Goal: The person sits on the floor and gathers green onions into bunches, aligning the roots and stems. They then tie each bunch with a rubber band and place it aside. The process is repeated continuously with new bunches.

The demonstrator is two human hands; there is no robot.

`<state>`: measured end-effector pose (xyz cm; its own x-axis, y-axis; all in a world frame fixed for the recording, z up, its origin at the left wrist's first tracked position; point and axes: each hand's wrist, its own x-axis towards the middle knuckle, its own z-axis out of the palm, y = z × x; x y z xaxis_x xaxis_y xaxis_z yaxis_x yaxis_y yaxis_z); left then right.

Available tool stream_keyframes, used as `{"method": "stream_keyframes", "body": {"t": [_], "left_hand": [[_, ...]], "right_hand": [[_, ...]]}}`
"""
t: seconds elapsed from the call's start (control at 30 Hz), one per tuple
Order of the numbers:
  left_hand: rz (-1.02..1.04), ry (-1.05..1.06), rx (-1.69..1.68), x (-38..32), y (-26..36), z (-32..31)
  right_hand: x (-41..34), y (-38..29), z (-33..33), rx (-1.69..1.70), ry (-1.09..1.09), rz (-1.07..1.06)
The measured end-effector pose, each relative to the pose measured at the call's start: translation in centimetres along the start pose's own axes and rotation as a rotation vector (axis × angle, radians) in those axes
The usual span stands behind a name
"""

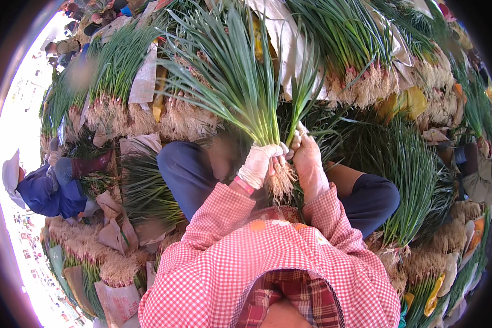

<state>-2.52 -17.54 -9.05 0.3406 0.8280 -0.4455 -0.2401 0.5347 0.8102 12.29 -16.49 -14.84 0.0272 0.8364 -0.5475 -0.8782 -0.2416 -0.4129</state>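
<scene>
My left hand point(262, 164), in a whitish glove with a pink band at the wrist, grips a bunch of green onions point(246, 90) just above the bulbs. Its long leaves fan out away from me, and its pale, stringy roots point(281, 182) hang towards my lap. Beside it, my gloved right hand point(307, 156) pinches a smaller clump of green onions point(301, 88) near its lower stems. Both hands are close together between my bent knees, fingers almost touching. The base of the smaller clump is hidden behind the right fingers.
Loose green onions point(406, 176) lie to my right, others point(149, 188) to my left. Ahead stand bundled rows with roots towards me point(365, 84), with white woven sacking point(285, 41) between them. A seated person in blue point(51, 190) is at far left.
</scene>
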Motion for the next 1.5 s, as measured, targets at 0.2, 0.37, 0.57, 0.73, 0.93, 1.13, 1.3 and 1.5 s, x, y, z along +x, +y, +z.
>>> {"method": "stream_keyframes", "body": {"t": [0.2,0.37,0.57,0.73,0.93,1.13,1.3,1.5], "left_hand": [[0.044,0.014,-0.228,-0.4,-1.3,-0.3],[0.005,0.021,-0.075,-0.7,-2.8,1.1],[-0.07,-0.193,-0.281,-1.5,-2.6,-0.1],[-0.036,-0.282,-0.288,-1.9,-3.0,-2.1],[-0.079,-0.344,-0.568,-0.7,-5.1,-0.5],[-0.069,-0.2,-0.449,-2.0,-4.2,-0.2],[-0.092,-0.223,-0.551,-2.1,-4.0,-0.1],[-0.15,-0.102,-0.22,-2.2,-4.4,0.1]], "right_hand": [[1.4,-8.2,0.0,-0.559,0.159,-0.531],[-1.8,-6.7,-0.4,-1.189,-0.001,-0.045],[-2.2,-5.2,1.6,-1.47,0.196,-0.535],[-3.5,-7.0,0.7,-1.597,0.099,-0.617],[-2.3,-2.6,-2.1,-0.58,-0.043,-0.055],[0.0,-4.8,-4.5,-0.89,0.092,-0.173],[-5.7,-5.8,-4.6,-1.583,0.059,-0.477],[-10.4,-3.7,1.1,-1.634,-0.111,-0.649]]}}
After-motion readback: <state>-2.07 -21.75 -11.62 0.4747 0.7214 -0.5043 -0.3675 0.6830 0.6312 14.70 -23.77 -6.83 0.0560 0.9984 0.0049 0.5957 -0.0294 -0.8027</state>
